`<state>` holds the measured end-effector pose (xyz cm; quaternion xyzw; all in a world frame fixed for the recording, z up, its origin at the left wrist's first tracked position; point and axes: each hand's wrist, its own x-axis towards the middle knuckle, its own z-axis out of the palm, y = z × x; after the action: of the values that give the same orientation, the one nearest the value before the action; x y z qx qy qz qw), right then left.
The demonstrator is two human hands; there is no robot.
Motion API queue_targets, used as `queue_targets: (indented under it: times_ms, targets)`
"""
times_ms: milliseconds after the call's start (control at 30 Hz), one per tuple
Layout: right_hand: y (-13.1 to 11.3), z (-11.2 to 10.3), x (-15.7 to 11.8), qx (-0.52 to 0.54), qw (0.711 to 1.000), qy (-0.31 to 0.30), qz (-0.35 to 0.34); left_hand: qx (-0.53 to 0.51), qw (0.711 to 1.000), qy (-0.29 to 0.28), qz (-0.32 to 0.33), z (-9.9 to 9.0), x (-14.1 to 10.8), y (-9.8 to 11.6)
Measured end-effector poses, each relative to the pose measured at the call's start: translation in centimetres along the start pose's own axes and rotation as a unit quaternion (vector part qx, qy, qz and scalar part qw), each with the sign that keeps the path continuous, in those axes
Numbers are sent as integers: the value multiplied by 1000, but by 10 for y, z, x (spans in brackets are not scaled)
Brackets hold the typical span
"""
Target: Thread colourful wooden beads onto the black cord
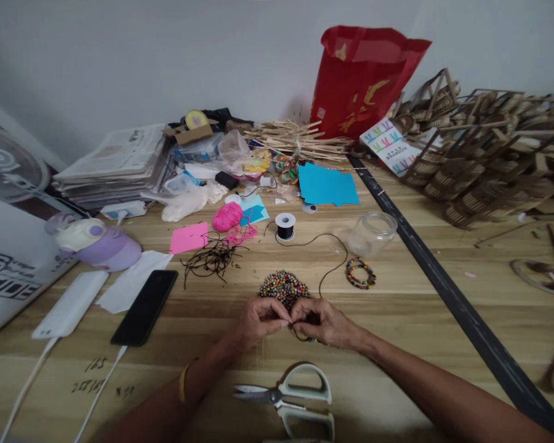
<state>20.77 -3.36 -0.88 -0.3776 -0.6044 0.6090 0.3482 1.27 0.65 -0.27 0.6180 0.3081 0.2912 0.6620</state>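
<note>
Fingers of the left hand [264, 317] and right hand [321, 320] meet nearly tip to tip, thumb and forefinger closed on each side, pinching a thin black cord [297, 335] at the meeting point; which fingertip bears more of the grip is too small to tell. Key relation: from the pinch, the cord dips toward the wearer and curves rightward beneath the right fingers, so its visible run lies nearer the right hand; its long axis is bent, not straight. A few small coloured beads [311, 339] show just below the right hand, at the cord's lower end; threading on it not confirmed. Directly beyond the fingertips, on the pale wood-grain tabletop [203, 381], sits a heap of multicoloured round beads [284, 286], partly hidden by both hands; contact with them unclear. Farther out: a white spool wound with black cord [285, 230], its loose line curving right, then back toward the right hand; whether it joins the pinched piece cannot be told. Right of the heap, beaded rings [361, 284] lie flat, near a clear glass jar [373, 235]. Wearer's side: white-handled scissors [274, 395], blades pointing left.
</note>
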Motion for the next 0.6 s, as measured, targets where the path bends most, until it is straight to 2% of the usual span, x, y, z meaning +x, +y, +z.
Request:
queue_targets:
  times_ms: [433,600]
  targets:
    - [-1,0,1,-5,1000,10,-17,53,996,1,69,5,0,-2]
    - [3,-1,1,-10,1000,11,-19,65,997,18,34,5,-1,3]
